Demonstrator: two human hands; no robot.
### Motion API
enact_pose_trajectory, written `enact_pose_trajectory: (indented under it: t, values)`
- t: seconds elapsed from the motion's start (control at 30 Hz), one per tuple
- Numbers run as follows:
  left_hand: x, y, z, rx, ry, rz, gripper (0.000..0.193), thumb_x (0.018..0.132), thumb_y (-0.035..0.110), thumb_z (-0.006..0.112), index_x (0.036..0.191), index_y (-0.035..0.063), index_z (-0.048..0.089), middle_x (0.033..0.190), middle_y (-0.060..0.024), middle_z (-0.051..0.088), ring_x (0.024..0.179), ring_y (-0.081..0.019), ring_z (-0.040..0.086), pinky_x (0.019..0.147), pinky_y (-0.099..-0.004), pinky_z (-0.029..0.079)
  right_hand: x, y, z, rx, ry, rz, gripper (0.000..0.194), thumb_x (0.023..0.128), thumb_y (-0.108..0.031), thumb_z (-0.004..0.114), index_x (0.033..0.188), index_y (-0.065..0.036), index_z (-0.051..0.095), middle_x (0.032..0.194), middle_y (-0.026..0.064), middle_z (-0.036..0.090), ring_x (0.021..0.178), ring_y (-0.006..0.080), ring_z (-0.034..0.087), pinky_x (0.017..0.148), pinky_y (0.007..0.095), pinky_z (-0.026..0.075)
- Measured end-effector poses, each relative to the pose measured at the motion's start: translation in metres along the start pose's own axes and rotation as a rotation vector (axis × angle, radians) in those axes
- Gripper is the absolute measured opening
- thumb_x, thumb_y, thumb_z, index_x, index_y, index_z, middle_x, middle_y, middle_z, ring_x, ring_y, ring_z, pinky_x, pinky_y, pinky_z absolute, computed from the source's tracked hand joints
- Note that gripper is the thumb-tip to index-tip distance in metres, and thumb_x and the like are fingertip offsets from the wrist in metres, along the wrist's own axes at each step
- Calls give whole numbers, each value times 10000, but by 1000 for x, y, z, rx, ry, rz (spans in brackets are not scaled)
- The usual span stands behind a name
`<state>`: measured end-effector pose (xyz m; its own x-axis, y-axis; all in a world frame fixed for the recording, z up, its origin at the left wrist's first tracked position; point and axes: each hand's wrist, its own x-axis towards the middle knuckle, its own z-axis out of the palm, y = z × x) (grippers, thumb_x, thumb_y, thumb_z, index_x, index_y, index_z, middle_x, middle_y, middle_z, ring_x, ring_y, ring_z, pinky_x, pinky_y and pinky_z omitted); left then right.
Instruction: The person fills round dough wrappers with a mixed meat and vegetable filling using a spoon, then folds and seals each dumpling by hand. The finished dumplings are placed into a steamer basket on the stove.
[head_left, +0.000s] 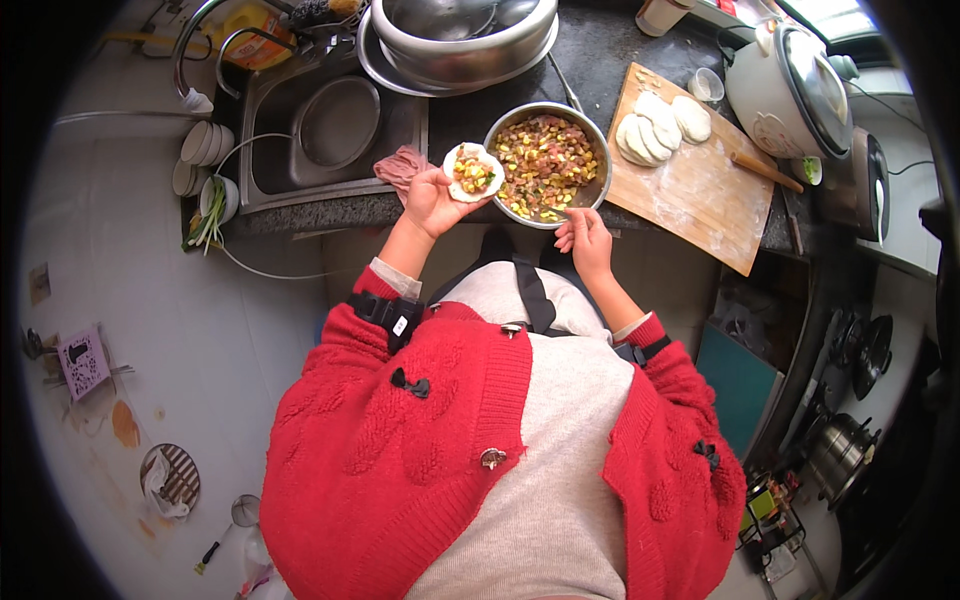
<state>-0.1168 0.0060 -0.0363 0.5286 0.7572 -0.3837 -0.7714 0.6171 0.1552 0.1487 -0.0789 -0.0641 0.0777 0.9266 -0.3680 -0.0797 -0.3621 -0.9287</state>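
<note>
My left hand (433, 202) holds a round dough wrapper (486, 186) that lies open on the fingers. A mound of filling with corn kernels, pinkish minced meat and green bits (472, 171) sits on it. Just right of it, a steel bowl (604, 142) holds more of the same filling (547, 157). At the bowl's near rim, my right hand (585, 234) pinches a thin utensil whose tip reaches into the filling; its exact kind is hard to make out. Flattened dough rounds (651, 129) overlap on a floured wooden board (697, 187) to the right.
A rolling pin (766, 172) lies on the board's right side, near a rice cooker (784, 90). Left of the bowl are a pink cloth (401, 169) and a steel sink (262, 135) with a round pan (340, 122). Large steel basins (465, 52) stand behind.
</note>
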Motion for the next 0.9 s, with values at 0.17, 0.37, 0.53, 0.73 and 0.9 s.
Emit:
enact_pose_trajectory:
  t: [0.17, 0.37, 0.53, 0.73, 0.9]
  values:
    - [-5, 0, -2, -16, 1, 12, 650, 707, 77, 451, 1342, -21, 353, 1357, -255, 407, 1271, -437, 381, 1076, -571, 294, 8, -6, -9, 203, 111, 254, 312, 995, -266, 430, 1043, 29, 517, 715, 119, 620, 518, 123, 571, 454, 209, 459]
    - [-6, 5, -2, -30, -2, 23, 647, 709, 74, 450, 1340, -27, 352, 1359, -258, 403, 1272, -440, 379, 1076, -574, 293, 10, -11, -20, 340, 202, 299, 286, 999, -245, 417, 1070, 15, 514, 729, 104, 618, 531, 118, 565, 465, 209, 458]
    - [-6, 5, 0, -40, 3, -13, 668, 665, 51, 504, 1320, -21, 391, 1351, -247, 413, 1278, -420, 376, 1093, -565, 275, 3, -10, -23, -109, 99, -52, 284, 986, -251, 470, 1032, 18, 549, 705, 80, 608, 522, 93, 569, 465, 196, 447]
    - [-3, 2, -2, -39, -28, -16, 661, 667, 56, 499, 1315, -25, 396, 1348, -249, 416, 1277, -423, 376, 1092, -565, 277, -1, -1, -18, 145, 144, 112, 290, 986, -259, 461, 1024, 17, 543, 694, 104, 616, 504, 113, 565, 444, 207, 442]
    - [0, 2, -2, -7, 24, -11, 660, 688, 64, 437, 1337, -18, 349, 1356, -242, 406, 1264, -433, 393, 1069, -580, 298, 8, -19, -33, 293, 211, 235, 295, 986, -248, 447, 1027, 34, 523, 686, 113, 609, 501, 128, 560, 445, 219, 449]
